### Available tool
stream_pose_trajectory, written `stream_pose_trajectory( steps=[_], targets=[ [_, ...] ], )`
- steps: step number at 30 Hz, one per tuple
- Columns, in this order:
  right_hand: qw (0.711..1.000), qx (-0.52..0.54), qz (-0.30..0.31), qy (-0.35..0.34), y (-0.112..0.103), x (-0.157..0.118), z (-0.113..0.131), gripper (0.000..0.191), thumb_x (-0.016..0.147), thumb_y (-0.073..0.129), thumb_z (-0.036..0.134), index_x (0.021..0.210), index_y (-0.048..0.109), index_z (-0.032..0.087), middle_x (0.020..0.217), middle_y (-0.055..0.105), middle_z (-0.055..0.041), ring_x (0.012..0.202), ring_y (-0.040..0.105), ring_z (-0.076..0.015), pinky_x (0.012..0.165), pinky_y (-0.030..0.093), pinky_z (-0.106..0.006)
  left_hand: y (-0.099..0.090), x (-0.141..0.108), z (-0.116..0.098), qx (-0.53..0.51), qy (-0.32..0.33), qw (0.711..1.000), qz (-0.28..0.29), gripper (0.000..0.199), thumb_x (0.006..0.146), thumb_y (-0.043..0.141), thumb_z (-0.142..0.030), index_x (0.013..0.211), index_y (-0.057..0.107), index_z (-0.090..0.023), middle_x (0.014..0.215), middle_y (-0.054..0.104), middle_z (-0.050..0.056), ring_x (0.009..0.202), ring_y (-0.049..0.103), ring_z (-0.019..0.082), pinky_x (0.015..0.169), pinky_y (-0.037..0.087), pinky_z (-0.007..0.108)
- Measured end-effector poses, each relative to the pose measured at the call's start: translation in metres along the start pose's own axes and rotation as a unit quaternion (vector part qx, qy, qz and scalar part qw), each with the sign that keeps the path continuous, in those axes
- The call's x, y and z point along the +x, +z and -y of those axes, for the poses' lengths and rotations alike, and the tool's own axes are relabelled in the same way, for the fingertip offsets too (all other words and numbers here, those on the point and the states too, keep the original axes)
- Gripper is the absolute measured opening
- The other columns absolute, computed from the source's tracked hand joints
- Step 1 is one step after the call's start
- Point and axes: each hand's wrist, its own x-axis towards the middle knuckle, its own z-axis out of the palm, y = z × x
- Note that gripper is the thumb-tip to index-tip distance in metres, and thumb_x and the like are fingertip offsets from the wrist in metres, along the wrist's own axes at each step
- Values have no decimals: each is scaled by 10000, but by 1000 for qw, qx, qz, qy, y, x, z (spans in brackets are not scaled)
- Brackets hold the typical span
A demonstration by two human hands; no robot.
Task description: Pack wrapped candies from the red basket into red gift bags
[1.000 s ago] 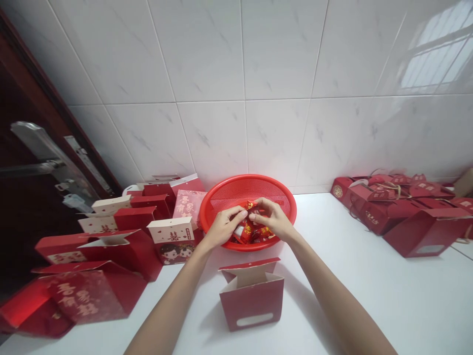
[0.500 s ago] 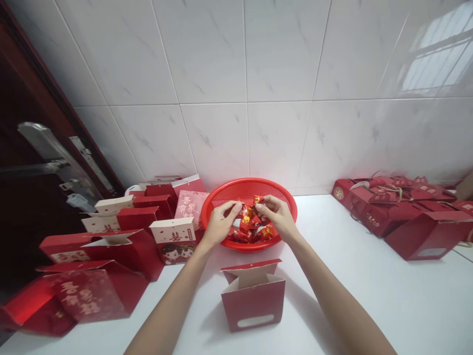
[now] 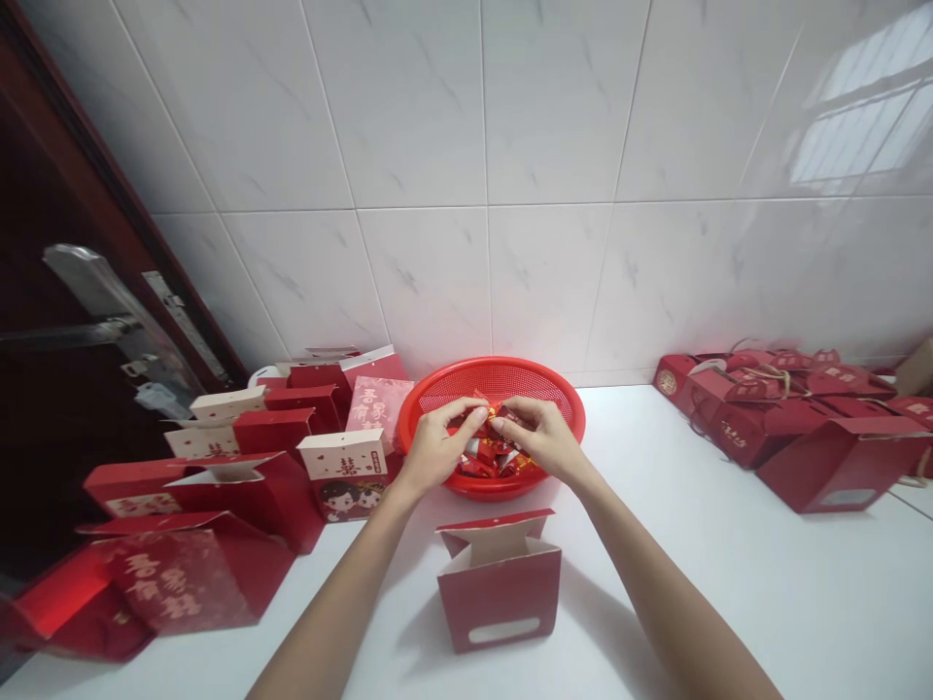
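A round red mesh basket (image 3: 502,377) stands against the tiled wall with several red wrapped candies (image 3: 490,457) in it. Both hands reach into the basket. My left hand (image 3: 435,449) and my right hand (image 3: 539,436) meet over the pile, their fingertips pinched together on wrapped candies between them. In front of the basket, nearer me, stands an open red gift box (image 3: 500,578) with its flaps up and a small window in its front.
Open and folded red gift boxes (image 3: 240,467) crowd the white counter (image 3: 729,574) on the left. A row of closed red boxes with rope handles (image 3: 794,408) lies at the right. A dark door with a metal handle (image 3: 80,301) is at far left.
The hands spread apart over the candies half a second ago, then came back together, fingertips pinching candies in the middle of the basket.
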Motion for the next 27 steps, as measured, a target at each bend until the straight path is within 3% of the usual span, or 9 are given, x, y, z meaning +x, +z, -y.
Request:
stream_pose_trajectory(
  steps=[7,16,21,27],
  targets=[
    [1000,5,9,-1,0,0,1,311,827,683,482,888,709,178,689,598,-5,618,504,-140,584,389,-285,0,-1,-3,22,9,1000,-13,318,922,569,-451,891,725,-175,881,728,38,824,670,200,752,568,281],
    [998,48,-50,-3,1,2,-4,305,785,715,482,872,686,192,693,603,-7,637,547,-160,594,438,-299,-2,0,-1,13,14,1000,-8,319,928,561,-441,952,747,-184,942,754,43,869,688,213,813,565,307],
    [996,75,-36,23,-3,2,-2,344,777,728,513,848,683,179,662,583,6,591,522,-134,560,430,-283,0,0,-2,18,9,1000,-4,328,925,572,-460,956,739,-179,945,757,45,903,688,220,843,540,305],
    [999,46,-19,13,-5,2,0,332,773,732,508,790,663,183,652,557,11,596,495,-134,564,410,-285,1,0,-2,-17,-1,1000,13,403,937,544,-517,936,729,-159,877,718,50,825,653,203,750,555,286]
  ],
)
